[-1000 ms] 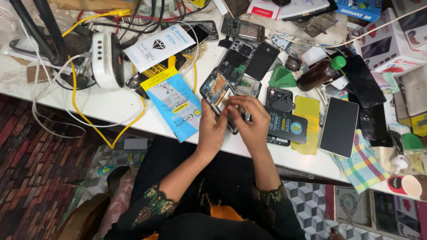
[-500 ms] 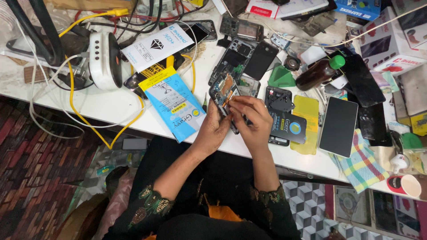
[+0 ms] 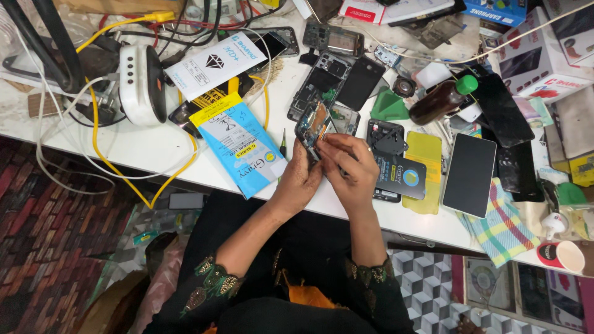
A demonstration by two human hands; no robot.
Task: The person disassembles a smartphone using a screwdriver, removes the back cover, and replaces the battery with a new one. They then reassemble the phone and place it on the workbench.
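My left hand (image 3: 298,179) holds an opened phone (image 3: 312,125) with its back off, gripping it from below, tilted above the white table (image 3: 136,151). My right hand (image 3: 350,168) rests against the phone's lower right edge, fingertips pinched on its inner parts; whether it holds a small tool or part I cannot tell. A blue packet (image 3: 241,143) lies just left of my hands, and a small screwdriver (image 3: 283,143) lies beside it. A black packet with a yellow circle (image 3: 402,175) lies right of my right hand.
Several dismantled phones (image 3: 323,80), a dark screen panel (image 3: 469,175), a brown bottle with a green cap (image 3: 442,99), a green pick (image 3: 388,106), a checked cloth (image 3: 502,222), a white device with yellow cable (image 3: 142,83) and boxes (image 3: 532,59) crowd the table. A paper cup (image 3: 564,255) stands at the right.
The opened phone has been tilted up and shifted slightly right in my left hand. My right hand has moved up onto its lower edge.
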